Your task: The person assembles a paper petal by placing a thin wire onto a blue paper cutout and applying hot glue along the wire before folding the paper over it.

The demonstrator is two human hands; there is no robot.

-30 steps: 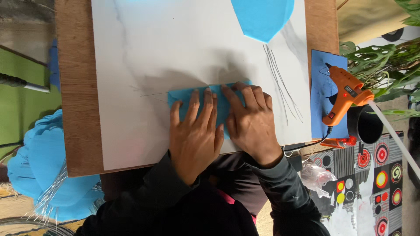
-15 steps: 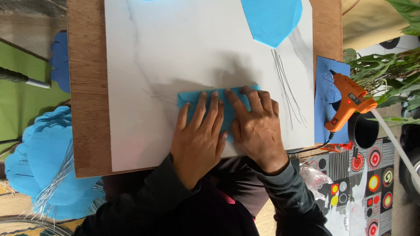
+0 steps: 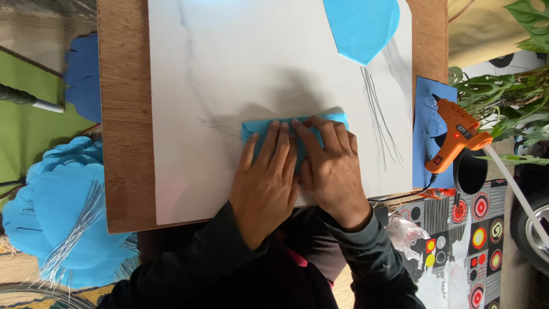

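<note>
Both hands lie flat, side by side, on a strip of light blue paper point(image 3: 294, 127) that rests on a large white sheet point(image 3: 229, 86). The left hand point(image 3: 266, 183) has its fingers spread a little and stretched forward, palm down, so it holds nothing; it only presses. The right hand point(image 3: 331, 169) does the same just beside it, the 2 hands touching along their inner edges. This flat, open posture seems chosen to push the strip evenly against the sheet, perhaps so that it sticks without wrinkles. Only the far edge and the 2 ends of the strip show beyond the fingertips.

The white sheet covers most of the wooden bench point(image 3: 123, 143), which gives a hard, level base under the pressing. Far beyond the right hand, a bigger blue paper shape point(image 3: 360, 26) already lies on the sheet, with thin pencil lines point(image 3: 377, 114) running from it toward the hands.

To the right of the right hand, an orange glue gun point(image 3: 454, 134) rests on a darker blue card point(image 3: 426, 137), probably to keep its tip off the bench while staying within reach. Left of the left hand, beyond the bench edge, lie blue scalloped paper pieces point(image 3: 51, 217).
</note>
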